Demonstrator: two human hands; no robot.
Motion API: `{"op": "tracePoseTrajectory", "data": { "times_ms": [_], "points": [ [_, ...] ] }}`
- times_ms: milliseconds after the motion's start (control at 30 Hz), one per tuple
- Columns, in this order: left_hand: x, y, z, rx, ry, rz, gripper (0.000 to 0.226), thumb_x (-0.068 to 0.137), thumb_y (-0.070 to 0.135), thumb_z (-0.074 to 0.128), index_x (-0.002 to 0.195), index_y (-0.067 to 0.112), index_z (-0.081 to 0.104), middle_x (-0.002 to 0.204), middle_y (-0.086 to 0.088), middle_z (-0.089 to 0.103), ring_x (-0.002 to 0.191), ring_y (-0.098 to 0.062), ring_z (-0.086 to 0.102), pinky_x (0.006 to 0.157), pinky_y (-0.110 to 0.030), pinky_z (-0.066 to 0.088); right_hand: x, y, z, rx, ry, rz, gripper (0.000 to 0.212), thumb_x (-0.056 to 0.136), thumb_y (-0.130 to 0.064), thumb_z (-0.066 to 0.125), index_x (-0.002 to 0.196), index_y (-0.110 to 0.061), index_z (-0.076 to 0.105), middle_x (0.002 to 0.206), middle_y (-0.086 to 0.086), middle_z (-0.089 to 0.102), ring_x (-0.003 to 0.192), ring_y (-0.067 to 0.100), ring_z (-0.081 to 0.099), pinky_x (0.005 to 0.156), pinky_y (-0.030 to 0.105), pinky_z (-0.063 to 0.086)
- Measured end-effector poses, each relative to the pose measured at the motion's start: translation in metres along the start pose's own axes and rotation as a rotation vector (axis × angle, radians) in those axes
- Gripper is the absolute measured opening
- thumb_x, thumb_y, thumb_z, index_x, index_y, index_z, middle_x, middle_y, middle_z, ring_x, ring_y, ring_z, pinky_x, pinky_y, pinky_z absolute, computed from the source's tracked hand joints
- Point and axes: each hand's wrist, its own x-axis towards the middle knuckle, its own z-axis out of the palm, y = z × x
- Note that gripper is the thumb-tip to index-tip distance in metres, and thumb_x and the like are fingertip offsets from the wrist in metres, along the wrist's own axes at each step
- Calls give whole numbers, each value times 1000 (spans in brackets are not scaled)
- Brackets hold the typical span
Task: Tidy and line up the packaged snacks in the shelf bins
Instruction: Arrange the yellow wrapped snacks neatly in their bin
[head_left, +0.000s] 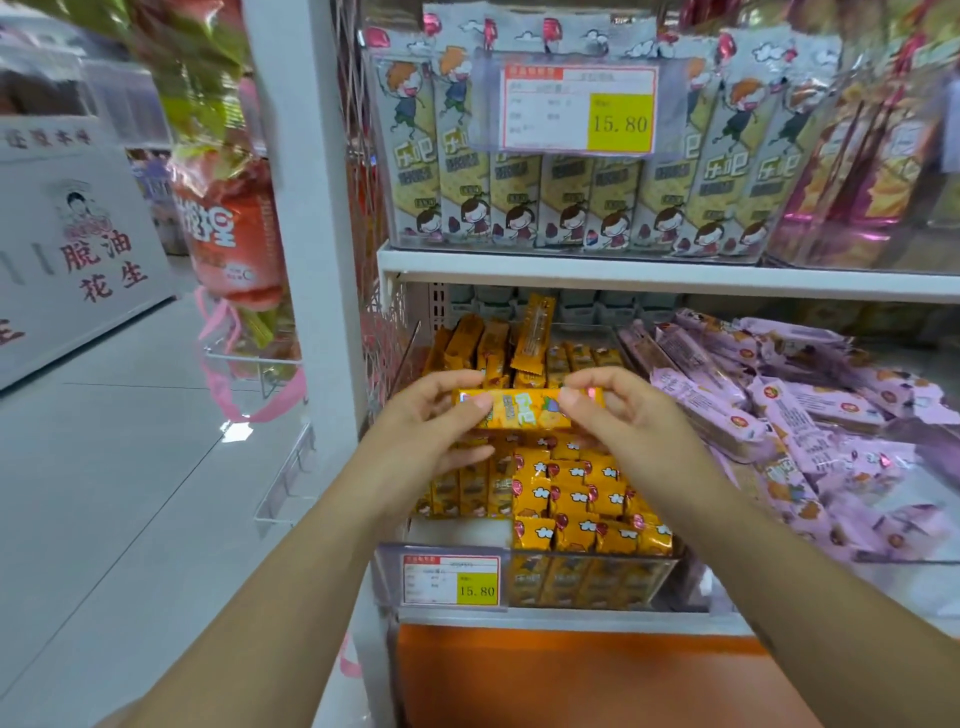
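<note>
A yellow snack packet (524, 408) lies level in the air above a clear bin (587, 579) on the lower shelf. My left hand (431, 423) grips its left end and my right hand (618, 415) pinches its right end. The bin below holds several yellow packets (571, 499), some standing in rows at the front and some loose and upright at the back (530, 338). To the right, the neighbouring bin holds a jumbled heap of purple packets (810, 421).
The shelf above (675, 273) carries a clear bin of grey packets (571, 182) standing in a row, with a price tag (579, 109). A price label (451, 581) hangs on the yellow bin's front. Hanging red bags (228, 223) and open aisle floor (130, 467) lie to the left.
</note>
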Motion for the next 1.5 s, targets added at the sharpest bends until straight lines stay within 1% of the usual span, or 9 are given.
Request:
{"op": "tracePoseTrajectory", "data": {
  "times_ms": [200,300,367,433,667,967,1133,1267,1500],
  "points": [
    [1,-4,0,-82,146,-1,7,89,11,60,95,16,60,116,-17,58,100,-25,64,71,-29,57,45,2,13,-186,82,-51,34,100,-28,41,132,-22,51,127,-1,57,115,13,52,97,27,40],
    [2,-7,1,-98,194,-23,8,90,8,58,95,15,58,115,-14,54,94,-18,62,75,-33,57,66,3,17,-257,46,-83,36,101,-20,37,134,-23,51,96,-3,62,76,1,53,64,5,38],
    [3,-9,1,-138,235,-42,11,91,6,56,96,16,58,119,-12,52,96,-18,60,75,-34,57,75,4,17,-392,-28,-104,41,99,-14,37,135,-28,49,70,-8,53,50,0,41,41,9,30],
    [4,-11,1,-163,264,-63,15,92,6,54,96,20,57,125,-11,52,106,-24,59,70,-32,56,80,4,16,-531,-91,-128,42,98,-13,37,134,-30,50,68,-8,51,48,7,42,36,12,29],
    [4,-9,3,-278,280,-117,14,94,9,54,100,21,58,122,-14,57,109,-28,60,73,-31,54,72,10,9,-598,149,-203,22,80,-19,71,101,-19,67,93,-3,60,79,11,53,58,18,36],
    [-2,-4,5,-500,137,-183,37,87,-6,48,121,8,53,108,-11,61,92,-20,60,73,-31,57,16,-3,-15,-236,421,-259,25,90,-26,60,113,-29,52,90,-14,58,77,2,56,67,12,46],
    [-6,-4,6,-370,17,-209,29,86,-6,44,105,4,64,101,-10,65,89,-17,60,81,-30,53,-2,-4,-15,37,217,-91,11,89,-31,59,97,-25,63,83,-2,70,72,6,66,59,13,50],
    [-4,-8,2,-246,-50,-206,41,84,-1,50,124,0,56,121,-20,62,101,-25,58,85,-33,51,-3,0,-8,67,92,-56,11,88,-28,61,97,-23,63,81,-2,72,70,7,67,63,17,53],
    [-6,-12,-9,170,-78,-159,32,86,-3,60,116,8,54,103,-10,65,95,-23,63,90,-42,48,-5,7,14,-12,-48,-94,22,77,-22,75,91,-22,57,89,-4,71,66,9,65,62,25,55]
  ]
}}
